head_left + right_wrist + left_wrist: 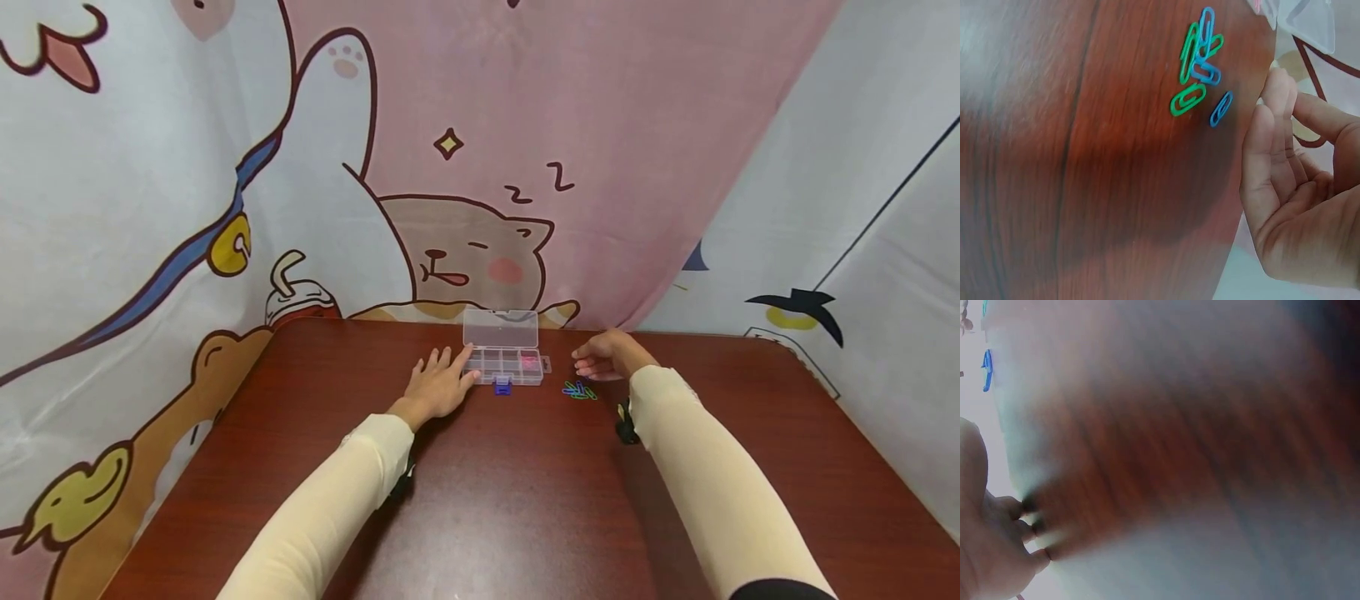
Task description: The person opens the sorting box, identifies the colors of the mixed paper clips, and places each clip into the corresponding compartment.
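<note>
A clear plastic compartment box [501, 377] stands on the table with its lid [500, 330] raised at the back. Small pink items [530, 362] lie in its back right compartment; their kind is too small to tell. My left hand [438, 383] rests palm down at the box's left side, fingers spread, index finger and thumb at its edge. To the box's right lie several green and blue paper clips [1188, 100] in a loose pile. Just behind and right of them hovers my right hand [606, 356], its fingers loosely bent, with nothing visible between them.
A blue latch [502, 388] sticks out at the box's front, and a clear hanging tab [547, 364] at its right end. The brown wooden table [510, 500] ends at a patterned curtain [600, 167] behind the box.
</note>
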The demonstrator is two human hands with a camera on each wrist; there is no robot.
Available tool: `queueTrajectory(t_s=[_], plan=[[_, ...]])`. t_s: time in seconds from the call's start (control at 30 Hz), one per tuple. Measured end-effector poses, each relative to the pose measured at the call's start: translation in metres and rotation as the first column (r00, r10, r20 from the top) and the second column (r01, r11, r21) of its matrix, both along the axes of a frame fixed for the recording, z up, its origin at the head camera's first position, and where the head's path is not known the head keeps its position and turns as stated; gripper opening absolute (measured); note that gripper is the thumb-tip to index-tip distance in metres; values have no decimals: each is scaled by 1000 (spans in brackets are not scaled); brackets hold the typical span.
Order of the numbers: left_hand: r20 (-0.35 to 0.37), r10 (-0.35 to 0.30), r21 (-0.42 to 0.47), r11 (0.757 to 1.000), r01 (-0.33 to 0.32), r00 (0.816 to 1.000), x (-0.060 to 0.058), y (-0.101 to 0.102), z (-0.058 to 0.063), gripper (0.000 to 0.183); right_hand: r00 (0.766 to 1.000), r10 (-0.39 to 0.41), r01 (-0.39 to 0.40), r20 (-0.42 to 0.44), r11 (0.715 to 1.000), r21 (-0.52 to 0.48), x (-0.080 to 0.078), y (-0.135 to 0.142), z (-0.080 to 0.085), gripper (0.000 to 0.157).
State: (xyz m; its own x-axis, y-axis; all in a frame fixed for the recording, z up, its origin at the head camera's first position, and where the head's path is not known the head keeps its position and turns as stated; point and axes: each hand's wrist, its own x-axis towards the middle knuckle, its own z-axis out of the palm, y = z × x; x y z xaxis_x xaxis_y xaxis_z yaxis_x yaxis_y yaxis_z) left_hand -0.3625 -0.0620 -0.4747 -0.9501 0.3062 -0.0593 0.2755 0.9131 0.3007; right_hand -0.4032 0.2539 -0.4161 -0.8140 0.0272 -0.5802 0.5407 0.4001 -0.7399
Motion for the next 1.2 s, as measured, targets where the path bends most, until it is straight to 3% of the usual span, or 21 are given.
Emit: queueTrajectory(t_s=[0.4, 0.7, 0.83, 1.03, 1.2], plan=[[2, -2, 7, 1000, 2, 1000, 0, 0, 0, 63, 999, 21, -24, 32, 996, 84, 7, 9, -6, 15], [-10, 3, -13, 1000, -3, 1000, -1, 0, 0, 63, 999, 21, -14, -34, 981, 195, 7, 10, -14, 16], [-15, 2, -10, 1000, -2, 1000, -1, 0, -1, 63, 995, 72, -48, -63, 948, 314, 4, 6, -17, 14], [-17, 1, -11, 1000, -1, 1000, -1, 0, -2, 63, 987, 135, -73, -85, 858, 508, 6, -4, -13, 14], [-16, 0, -9, 1000, 0, 1000, -1, 1, -1, 63, 989, 123, -58, -79, 829, 557, 6, -8, -11, 14]])
